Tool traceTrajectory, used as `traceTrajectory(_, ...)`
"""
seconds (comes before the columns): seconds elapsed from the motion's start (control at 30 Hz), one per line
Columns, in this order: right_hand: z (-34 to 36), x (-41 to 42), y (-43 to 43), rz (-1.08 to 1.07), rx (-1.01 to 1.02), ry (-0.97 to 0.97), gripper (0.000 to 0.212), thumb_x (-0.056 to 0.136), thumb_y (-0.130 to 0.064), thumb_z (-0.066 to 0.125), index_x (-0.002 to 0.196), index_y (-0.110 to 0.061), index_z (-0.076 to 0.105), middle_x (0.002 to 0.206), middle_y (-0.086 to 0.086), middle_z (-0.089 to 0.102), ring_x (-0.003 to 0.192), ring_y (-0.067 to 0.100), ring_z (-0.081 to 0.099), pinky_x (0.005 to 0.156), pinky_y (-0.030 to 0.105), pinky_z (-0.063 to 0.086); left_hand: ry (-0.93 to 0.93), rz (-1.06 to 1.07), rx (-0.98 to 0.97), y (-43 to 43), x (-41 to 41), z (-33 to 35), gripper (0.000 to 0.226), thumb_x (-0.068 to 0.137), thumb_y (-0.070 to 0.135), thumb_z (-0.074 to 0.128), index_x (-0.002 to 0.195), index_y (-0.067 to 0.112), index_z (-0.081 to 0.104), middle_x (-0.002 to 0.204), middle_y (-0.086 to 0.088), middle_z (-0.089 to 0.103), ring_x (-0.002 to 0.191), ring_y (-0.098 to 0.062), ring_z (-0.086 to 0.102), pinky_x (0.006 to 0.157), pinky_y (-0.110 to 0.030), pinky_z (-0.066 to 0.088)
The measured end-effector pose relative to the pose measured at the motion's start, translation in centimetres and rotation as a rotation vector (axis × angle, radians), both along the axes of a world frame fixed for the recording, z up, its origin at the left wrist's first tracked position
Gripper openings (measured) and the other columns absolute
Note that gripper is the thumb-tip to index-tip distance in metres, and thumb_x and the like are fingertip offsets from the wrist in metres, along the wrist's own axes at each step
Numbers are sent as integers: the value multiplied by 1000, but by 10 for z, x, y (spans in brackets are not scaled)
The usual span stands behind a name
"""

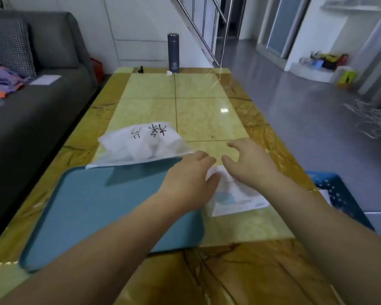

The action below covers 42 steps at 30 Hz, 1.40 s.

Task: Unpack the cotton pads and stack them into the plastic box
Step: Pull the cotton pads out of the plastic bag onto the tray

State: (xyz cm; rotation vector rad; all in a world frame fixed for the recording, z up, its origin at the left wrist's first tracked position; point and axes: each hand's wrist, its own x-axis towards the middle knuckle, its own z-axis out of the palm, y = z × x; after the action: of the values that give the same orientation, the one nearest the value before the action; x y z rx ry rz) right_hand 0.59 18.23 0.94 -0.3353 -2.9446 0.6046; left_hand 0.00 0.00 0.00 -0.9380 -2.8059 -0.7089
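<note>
A clear bag of cotton pads [141, 144], with handwriting on it, lies on the table [207, 119], its near edge overlapping the far rim of a blue tray [92, 208]. Just right of the tray lies a flat white packet [233, 197]. The left hand [189, 181] has its thumb on the packet's far corner; I cannot tell whether it pinches it. The right hand [249, 166] is above the packet's far end, fingers spread loosely and holding nothing. A blue basket [337, 190] sits at the right.

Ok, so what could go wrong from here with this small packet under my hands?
1. The small packet lies on the glossy table, beside the blue tray; pulled open there, pads may scatter onto the table.
2. The left hand sits close to the corner of the big clear bag resting on the tray's far rim; a sharp tug could knock it.
</note>
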Motion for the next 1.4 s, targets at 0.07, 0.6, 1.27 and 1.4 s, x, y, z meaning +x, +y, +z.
traceTrajectory(0.07,-4,17,13,-147,-26,-3,65,94,-48,59,153,-22,47,157,8,45,142,33,47,114,51,41,-62,-51,-75,10,18,-1,53,101,52,51,147,26,50,162,1,38,147,-22,36,112,-45,42)
traceTrajectory(0.6,-33,73,23,-438,-478,57,58,105,-49,42,149,-11,48,141,17,60,127,39,57,98,43,46,71,13,-447,56,46,-32,62,99,53,50,149,19,38,149,-2,43,141,-26,36,103,-47,49)
traceTrajectory(1.27,-35,60,-3,202,14,105,67,94,-58,53,156,-34,41,175,-1,12,162,20,-5,131,50,1,-130,191,79,38,-46,26,47,100,8,50,142,26,52,135,-3,57,118,-25,57,97,-37,49)
traceTrajectory(1.4,-51,49,-18,265,32,-83,78,93,-64,46,163,-43,17,176,-6,3,161,19,-12,128,52,-5,-158,201,124,33,-61,5,65,97,1,53,157,22,39,145,-2,45,120,-24,56,99,-32,46)
